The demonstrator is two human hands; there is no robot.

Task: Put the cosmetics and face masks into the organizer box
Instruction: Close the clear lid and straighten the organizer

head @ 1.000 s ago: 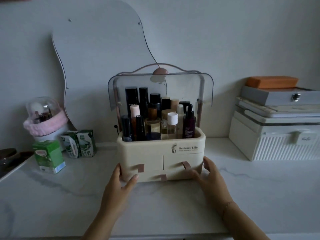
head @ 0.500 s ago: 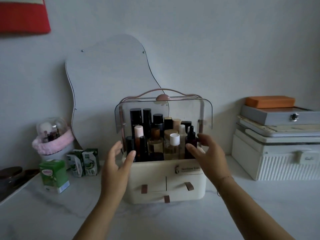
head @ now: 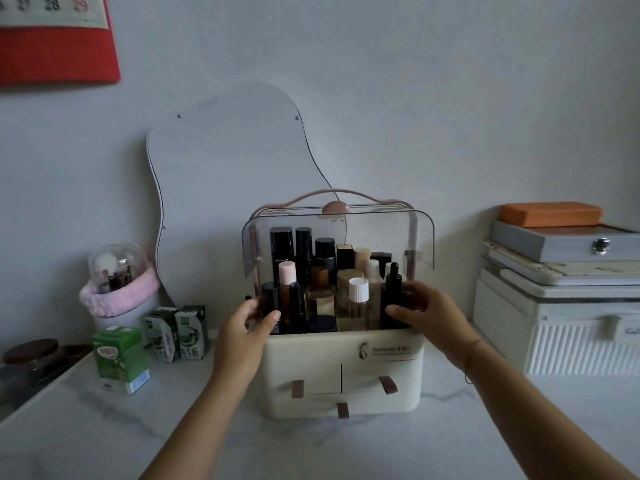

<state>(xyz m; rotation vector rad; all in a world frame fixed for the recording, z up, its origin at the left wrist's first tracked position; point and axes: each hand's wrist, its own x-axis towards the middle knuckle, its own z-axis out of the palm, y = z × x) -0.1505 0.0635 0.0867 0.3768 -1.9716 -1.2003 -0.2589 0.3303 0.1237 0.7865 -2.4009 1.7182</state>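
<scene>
The cream plastic organizer box (head: 344,368) stands in the centre of the frame on the white marble-look counter (head: 104,441), w/ its clear curved lid (head: 420,244) swung up, so the top bay is open for reaching in. This bay is already packed w/ upright cosmetic bottles (head: 325,289), dark ones at the back and a white-capped one in front. Three small drawers w/ brown pull tabs are shut; no face masks are visible.

The left hand (head: 247,327) and right hand (head: 424,315) sit at the two sides of the bay, approx. at its rim, fingers loosely spread and gripping nothing clearly. Probably they reach to lower the lid.

At left stand green milk cartons (head: 119,358); at right, a white ribbed case (head: 571,334).
</scene>
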